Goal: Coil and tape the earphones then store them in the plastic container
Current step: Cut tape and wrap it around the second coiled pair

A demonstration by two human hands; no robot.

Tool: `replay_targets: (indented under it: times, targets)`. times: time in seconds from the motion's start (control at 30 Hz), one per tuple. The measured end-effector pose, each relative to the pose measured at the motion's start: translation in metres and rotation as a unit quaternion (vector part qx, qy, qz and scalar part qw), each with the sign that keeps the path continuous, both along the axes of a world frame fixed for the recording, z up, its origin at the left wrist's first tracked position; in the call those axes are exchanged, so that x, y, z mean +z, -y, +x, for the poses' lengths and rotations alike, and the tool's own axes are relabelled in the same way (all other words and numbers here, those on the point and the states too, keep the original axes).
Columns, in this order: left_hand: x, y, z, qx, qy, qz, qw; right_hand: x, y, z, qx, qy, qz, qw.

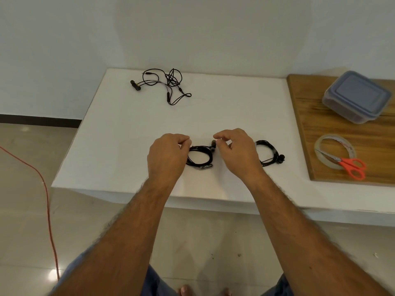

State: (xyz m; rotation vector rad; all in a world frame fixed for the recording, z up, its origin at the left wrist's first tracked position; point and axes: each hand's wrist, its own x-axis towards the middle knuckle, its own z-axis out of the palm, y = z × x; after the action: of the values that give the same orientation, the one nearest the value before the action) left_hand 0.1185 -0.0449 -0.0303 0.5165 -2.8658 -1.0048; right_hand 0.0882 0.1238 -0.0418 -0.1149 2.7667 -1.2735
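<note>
A coiled black earphone (pixel 199 156) lies on the white table (pixel 128 129) between my hands. My left hand (pixel 167 155) pinches the coil at its upper left edge. My right hand (pixel 235 151) pinches its upper right, by an earbud (pixel 213 143). A second coiled earphone (pixel 269 153) lies just right of my right hand. A loose, tangled earphone (pixel 164 84) sits at the table's far side. The plastic container (pixel 355 97), its grey-blue lid on, stands on a wooden board (pixel 342 131) at the right.
A roll of clear tape (pixel 320 146) lies on the board with red-handled scissors (pixel 350 165) resting across it. An orange cable (pixel 46 195) runs over the floor on the left. The table's front edge is near my forearms.
</note>
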Motion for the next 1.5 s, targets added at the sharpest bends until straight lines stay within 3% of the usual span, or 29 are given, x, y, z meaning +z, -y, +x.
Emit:
replay_targets:
  times: [0.47,0.73,0.87,1.13,1.5]
  targets:
    - [0.013,-0.033,0.016,-0.063,-0.063,-0.018,0.996,0.041,-0.065,0.014,-0.035,-0.035,0.014,0.999]
    - [0.038,-0.136,-0.004,-0.157,-0.08,0.008,0.984,0.064,-0.18,0.026,-0.115,-0.071,0.116,0.984]
    - [0.037,-0.193,-0.009,-0.202,-0.041,0.037,0.978,0.062,-0.242,0.036,-0.128,-0.051,0.171,0.976]
    - [0.012,-0.257,-0.024,-0.216,0.072,0.066,0.972,0.05,-0.276,0.031,-0.05,0.002,0.216,0.975]
    - [-0.006,-0.272,-0.033,-0.147,0.052,0.1,0.983,0.045,-0.274,0.018,0.001,-0.004,0.289,0.957]
